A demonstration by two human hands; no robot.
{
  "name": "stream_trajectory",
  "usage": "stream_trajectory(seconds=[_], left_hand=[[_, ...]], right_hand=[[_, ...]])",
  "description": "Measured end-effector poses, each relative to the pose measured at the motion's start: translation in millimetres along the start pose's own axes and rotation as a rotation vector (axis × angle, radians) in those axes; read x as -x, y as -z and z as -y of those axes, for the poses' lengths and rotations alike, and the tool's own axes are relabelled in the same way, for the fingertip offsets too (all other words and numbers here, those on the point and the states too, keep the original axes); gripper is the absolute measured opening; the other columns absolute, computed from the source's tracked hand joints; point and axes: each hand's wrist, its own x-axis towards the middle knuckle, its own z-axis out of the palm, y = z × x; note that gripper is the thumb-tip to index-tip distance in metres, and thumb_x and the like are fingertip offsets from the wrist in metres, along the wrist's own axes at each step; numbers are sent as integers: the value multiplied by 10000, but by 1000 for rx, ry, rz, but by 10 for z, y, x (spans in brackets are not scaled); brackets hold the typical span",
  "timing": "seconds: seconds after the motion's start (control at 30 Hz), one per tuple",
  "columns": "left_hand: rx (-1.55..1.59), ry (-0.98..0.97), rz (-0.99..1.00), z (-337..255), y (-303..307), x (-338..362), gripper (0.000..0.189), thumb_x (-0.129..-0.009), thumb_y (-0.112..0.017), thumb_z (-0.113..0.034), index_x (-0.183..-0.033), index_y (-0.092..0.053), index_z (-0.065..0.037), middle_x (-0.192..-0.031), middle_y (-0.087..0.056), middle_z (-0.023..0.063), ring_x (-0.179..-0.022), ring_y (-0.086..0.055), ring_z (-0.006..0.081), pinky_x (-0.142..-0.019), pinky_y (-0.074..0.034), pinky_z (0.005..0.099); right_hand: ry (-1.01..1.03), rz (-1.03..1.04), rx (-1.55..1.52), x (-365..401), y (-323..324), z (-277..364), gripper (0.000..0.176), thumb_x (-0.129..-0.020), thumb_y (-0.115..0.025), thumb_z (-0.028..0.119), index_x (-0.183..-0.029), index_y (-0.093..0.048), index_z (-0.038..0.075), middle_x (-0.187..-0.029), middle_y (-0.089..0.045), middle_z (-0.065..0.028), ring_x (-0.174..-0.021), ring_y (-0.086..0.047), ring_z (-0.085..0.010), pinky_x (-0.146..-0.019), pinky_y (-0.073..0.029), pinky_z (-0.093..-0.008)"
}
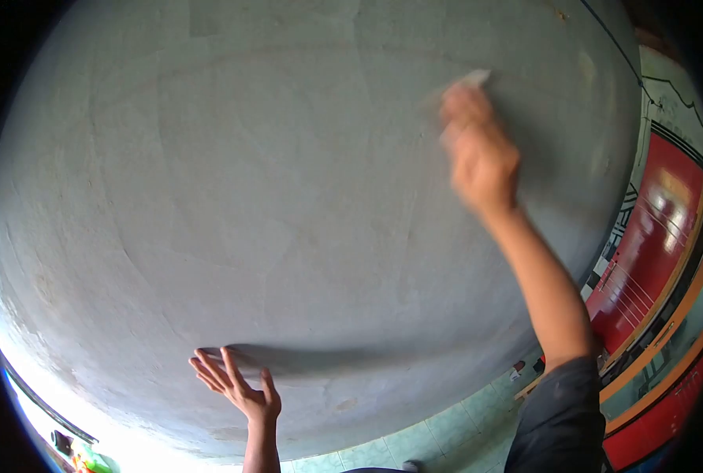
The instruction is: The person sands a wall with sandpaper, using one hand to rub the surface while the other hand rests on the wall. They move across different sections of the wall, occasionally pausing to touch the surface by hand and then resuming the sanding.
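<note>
A large grey wall (288,197), bent by the lens, fills most of the view, with faint streaks and patches on its surface. My right hand (481,154) is raised high at the upper right of the wall and smeared by motion. Its fingers are closed on a small pale flat piece (476,77), whose exact kind the blur hides. Low on the wall, my left hand (245,390) has its fingers spread, and their tips are at the surface; nothing is in it. A dark shadow stretches to the right from it.
Pale green floor tiles (418,445) run along the wall's foot. Red panels (651,229) and an orange-framed glass case (659,363) stand at the right. A dark cable (613,39) hangs at the upper right. Bright light and colourful items (87,459) show at the lower left.
</note>
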Motion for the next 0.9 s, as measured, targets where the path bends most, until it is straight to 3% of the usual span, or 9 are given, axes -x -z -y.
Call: stream_trajectory(seconds=[0.1,0.23,0.33,0.4,0.5,0.57,0.63,0.73,0.9], left_hand=[[-31,-24,71,-265,382,-260,776,-961,-618,-410,-1645,-293,-239,-1723,-89,232,-1585,-15,473,-1212,-31,719],[-5,32,163,-700,720,-450,859,-898,-698,-309,-1646,-281,-239,-1724,-59,243,-1577,-8,504,-1202,-74,728],[18,69,169,-854,725,-392,875,-914,-722,-308,-1651,-252,-259,-1731,-34,218,-1583,5,483,-1185,-115,746],[32,70,145,-883,683,-355,887,-924,-731,-274,-1657,-230,-272,-1736,-15,202,-1587,12,471,-1166,-138,765],[59,140,139,-792,489,-255,974,-811,-793,-196,-1643,-285,-214,-1719,-57,260,-1572,-4,519,-1185,-162,721],[153,224,138,-909,233,-281,1002,-827,-794,-213,-1657,-234,-178,-1718,-19,270,-1566,29,533,-1194,-150,709],[205,247,169,-872,253,-253,1015,-836,-792,-217,-1662,-205,-161,-1716,7,275,-1562,50,540,-1197,-142,706],[162,270,243,-847,491,-169,1048,-840,-802,-230,-1670,-166,-160,-1707,54,295,-1553,76,555,-1196,-123,714],[35,246,349,-770,573,-62,1253,-807,-858,-345,-1670,34,-165,-1686,168,299,-1541,156,545,-1196,-81,725]], right_hand=[[480,273,-388,134,216,712,262,-926,-741,175,-1179,-737,108,-1320,-708,-91,-1298,-635,-267,-1059,-550,-434],[406,211,-356,-361,440,-131,336,-932,-729,185,-1257,-705,101,-1333,-703,-95,-1310,-624,-307,-1117,-496,-457],[63,-49,-33,-655,439,-1112,215,-993,-652,106,-1190,-735,84,-1338,-703,-80,-1250,-665,-243,-1041,-535,-362],[-611,-94,-139,-715,450,-1389,199,-1044,-594,114,-1142,-766,92,-1253,-746,-103,-974,-762,-218,-855,-569,-362],[-377,-61,-142,-695,148,-775,236,-1032,-598,103,-1221,-740,90,-1317,-716,-101,-1140,-721,-231,-947,-555,-361],[146,68,-311,-798,-31,-83,330,-991,-642,91,-1315,-668,36,-1438,-629,-138,-1443,-495,-305,-1132,-476,-418],[609,289,-439,-503,-139,678,343,-938,-724,158,-1260,-689,45,-1359,-685,-117,-1278,-645,-273,-1090,-515,-431],[671,345,-685,-257,-196,848,309,-943,-701,171,-1239,-712,81,-1318,-707,-101,-1237,-668,-275,-1042,-546,-453],[189,90,-378,-1060,-342,-378,304,-990,-663,134,-1288,-705,95,-1423,-652,-79,-1389,-563,-232,-1070,-508,-440]])
